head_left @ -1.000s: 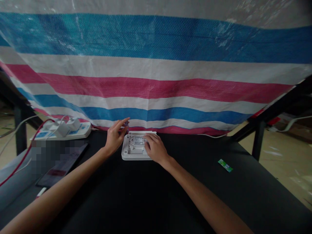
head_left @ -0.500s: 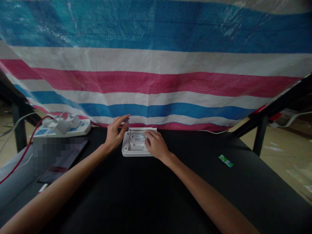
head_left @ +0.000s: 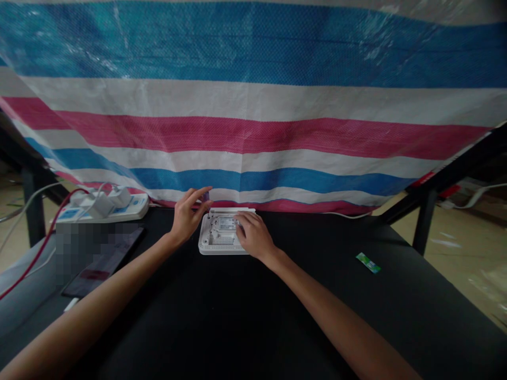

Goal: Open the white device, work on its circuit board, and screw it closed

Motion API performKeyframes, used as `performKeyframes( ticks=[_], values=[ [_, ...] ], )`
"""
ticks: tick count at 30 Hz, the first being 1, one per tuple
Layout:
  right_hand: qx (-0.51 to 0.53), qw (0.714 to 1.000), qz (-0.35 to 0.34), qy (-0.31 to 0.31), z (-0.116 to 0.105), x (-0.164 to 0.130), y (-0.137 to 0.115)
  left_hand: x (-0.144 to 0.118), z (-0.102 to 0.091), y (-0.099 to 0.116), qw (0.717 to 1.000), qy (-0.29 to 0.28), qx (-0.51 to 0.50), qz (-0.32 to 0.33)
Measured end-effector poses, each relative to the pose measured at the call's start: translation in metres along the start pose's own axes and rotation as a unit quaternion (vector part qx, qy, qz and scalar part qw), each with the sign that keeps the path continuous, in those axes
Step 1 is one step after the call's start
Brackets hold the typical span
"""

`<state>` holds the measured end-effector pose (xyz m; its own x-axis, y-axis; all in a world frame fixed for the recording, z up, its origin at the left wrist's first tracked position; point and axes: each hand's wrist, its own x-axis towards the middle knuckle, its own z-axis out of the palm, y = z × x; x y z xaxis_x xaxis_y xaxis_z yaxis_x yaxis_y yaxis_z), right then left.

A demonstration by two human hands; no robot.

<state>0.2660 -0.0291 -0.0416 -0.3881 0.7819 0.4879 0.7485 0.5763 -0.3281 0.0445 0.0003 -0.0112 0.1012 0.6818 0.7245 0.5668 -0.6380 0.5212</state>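
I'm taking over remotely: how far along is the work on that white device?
Done: the white device lies underside up on the black table. In hand: the right hand presses on it, while the left hand holds a small tool at its back left corner. Left: cannot tell; its other corners show nothing telling.

Left hand (head_left: 185, 217) and right hand (head_left: 253, 238) on white device (head_left: 218, 241), black table (head_left: 237, 316).

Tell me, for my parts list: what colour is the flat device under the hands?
White device, seen in the head view.
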Motion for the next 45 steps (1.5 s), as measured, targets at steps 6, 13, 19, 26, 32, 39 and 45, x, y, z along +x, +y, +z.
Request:
performKeyframes(
  ticks=[6,13,19,26,32,39,45],
  values=[
    [-0.005,1.000,0.000,0.000,0.001,0.000,0.000,-0.001,0.001,0.000,0.999,-0.012,-0.034,-0.019],
    [0.003,1.000,0.006,-0.001,0.002,0.000,0.001,-0.003,0.005,-0.007,1.000,-0.003,-0.030,0.006],
    [0.004,1.000,0.006,0.002,0.002,0.000,0.001,0.000,0.001,-0.001,0.999,-0.013,-0.033,-0.011],
    [-0.001,1.000,0.005,-0.001,0.001,0.000,0.000,-0.004,0.002,-0.002,0.995,-0.057,-0.087,-0.007],
    [-0.001,1.000,0.004,0.003,0.000,0.000,-0.001,-0.009,0.009,-0.007,0.998,-0.031,-0.060,-0.009],
    [-0.001,1.000,0.005,0.004,0.002,0.000,0.001,-0.010,0.013,-0.012,0.999,-0.004,-0.033,0.001],
    [0.001,1.000,0.004,0.002,0.002,0.000,0.002,-0.010,0.014,-0.013,1.000,0.003,-0.031,-0.001]
  ],
)
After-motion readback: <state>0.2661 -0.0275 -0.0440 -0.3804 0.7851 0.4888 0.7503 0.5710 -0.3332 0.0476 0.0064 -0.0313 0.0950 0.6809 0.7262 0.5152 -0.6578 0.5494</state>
